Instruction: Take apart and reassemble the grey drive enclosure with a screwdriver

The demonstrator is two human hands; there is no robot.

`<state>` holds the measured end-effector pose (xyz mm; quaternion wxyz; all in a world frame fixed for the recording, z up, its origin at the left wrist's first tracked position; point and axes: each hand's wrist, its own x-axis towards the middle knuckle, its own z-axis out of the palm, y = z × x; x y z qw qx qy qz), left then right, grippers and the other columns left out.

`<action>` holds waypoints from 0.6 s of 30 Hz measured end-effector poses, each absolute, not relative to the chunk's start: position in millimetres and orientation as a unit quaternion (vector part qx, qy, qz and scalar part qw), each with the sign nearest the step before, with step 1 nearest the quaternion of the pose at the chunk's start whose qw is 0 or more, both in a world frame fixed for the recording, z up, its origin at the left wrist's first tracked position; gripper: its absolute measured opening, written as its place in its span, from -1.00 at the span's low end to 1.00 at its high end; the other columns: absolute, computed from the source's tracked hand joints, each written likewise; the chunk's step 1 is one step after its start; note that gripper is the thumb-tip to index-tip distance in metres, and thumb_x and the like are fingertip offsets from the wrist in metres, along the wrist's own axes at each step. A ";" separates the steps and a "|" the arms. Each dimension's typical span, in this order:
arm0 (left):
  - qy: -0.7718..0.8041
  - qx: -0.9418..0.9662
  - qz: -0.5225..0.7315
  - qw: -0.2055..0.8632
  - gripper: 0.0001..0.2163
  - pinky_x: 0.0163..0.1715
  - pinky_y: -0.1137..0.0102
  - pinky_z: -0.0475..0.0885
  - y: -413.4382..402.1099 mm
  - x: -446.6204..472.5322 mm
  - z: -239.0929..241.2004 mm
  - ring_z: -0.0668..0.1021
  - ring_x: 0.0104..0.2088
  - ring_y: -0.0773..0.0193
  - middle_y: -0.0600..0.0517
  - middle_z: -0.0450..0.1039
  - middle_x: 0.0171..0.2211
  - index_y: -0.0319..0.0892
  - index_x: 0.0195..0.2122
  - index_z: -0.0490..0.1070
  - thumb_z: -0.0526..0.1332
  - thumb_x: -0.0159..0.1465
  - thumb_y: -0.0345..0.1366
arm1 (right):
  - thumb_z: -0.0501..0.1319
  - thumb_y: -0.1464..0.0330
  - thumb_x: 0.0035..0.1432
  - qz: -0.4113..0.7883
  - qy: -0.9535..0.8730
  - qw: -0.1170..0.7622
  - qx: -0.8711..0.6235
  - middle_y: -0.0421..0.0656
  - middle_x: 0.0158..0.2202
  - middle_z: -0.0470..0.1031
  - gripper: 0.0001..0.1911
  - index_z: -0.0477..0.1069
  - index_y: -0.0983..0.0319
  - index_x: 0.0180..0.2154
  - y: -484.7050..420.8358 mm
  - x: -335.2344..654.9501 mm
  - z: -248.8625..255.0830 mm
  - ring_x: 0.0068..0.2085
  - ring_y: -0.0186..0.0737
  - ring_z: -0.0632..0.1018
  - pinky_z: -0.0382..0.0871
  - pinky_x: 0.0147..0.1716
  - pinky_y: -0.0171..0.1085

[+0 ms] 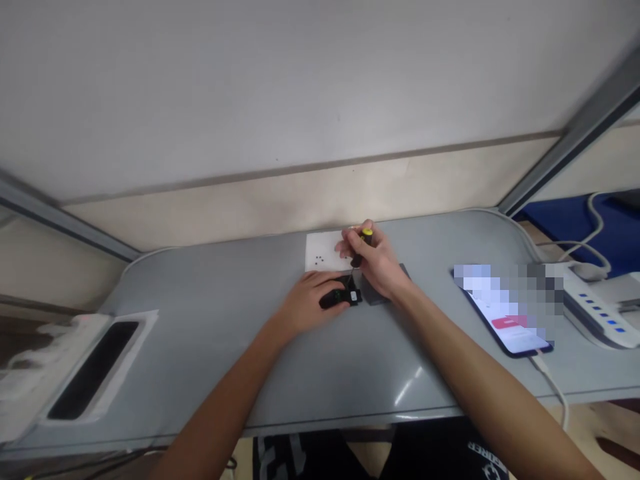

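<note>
My right hand is closed around a small screwdriver with a black handle and yellow cap. Its thin shaft points down at a black device on the table. Fingers of my left hand grip that device from the left side, thumb near and fingers on the far side; what kind of device it is I cannot make out. Behind it lies a white sheet of paper with several tiny dark pieces, perhaps screws, on it. A dark grey flat piece sits partly under my right wrist.
To the right lies a lit phone with a white cable, beside a white power strip. On the left are a dark phone-like slab and another white strip. A pale panel bounds the grey table at the back.
</note>
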<state>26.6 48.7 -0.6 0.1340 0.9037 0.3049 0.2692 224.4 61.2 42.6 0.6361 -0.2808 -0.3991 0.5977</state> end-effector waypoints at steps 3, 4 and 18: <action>0.309 0.904 0.264 0.135 -0.81 0.17 0.10 0.46 47.7 27.1 2.0 0.62 0.09 0.09 -0.03 0.59 0.11 -0.06 -0.07 0.56 0.38 0.32 -0.18 | 0.43 0.02 0.16 0.584 -0.403 0.638 -0.299 -0.38 -0.54 0.20 -0.51 0.16 0.10 -0.31 63.1 223.4 39.1 -0.58 -0.41 0.17 0.05 -0.58 -0.33; 0.312 0.903 0.261 0.138 -0.80 0.16 0.09 0.46 47.2 27.4 2.9 0.62 0.08 0.09 -0.03 0.60 0.10 -0.06 -0.07 0.55 0.38 0.32 -0.19 | 0.39 -0.01 0.19 0.578 -0.407 0.641 -0.300 -0.40 -0.56 0.14 -0.53 0.18 0.09 -0.29 63.4 222.5 39.1 -0.59 -0.41 0.11 0.00 -0.60 -0.33; 0.302 0.906 0.269 0.123 -0.81 0.16 0.11 0.48 48.7 26.0 -2.5 0.62 0.09 0.10 -0.04 0.60 0.10 -0.07 -0.05 0.55 0.37 0.33 -0.20 | 0.38 -0.04 0.18 0.585 -0.474 0.586 -0.299 -0.31 -0.49 0.34 -0.51 0.25 0.16 -0.39 57.2 229.6 46.7 -0.51 -0.38 0.40 0.31 -0.44 -0.31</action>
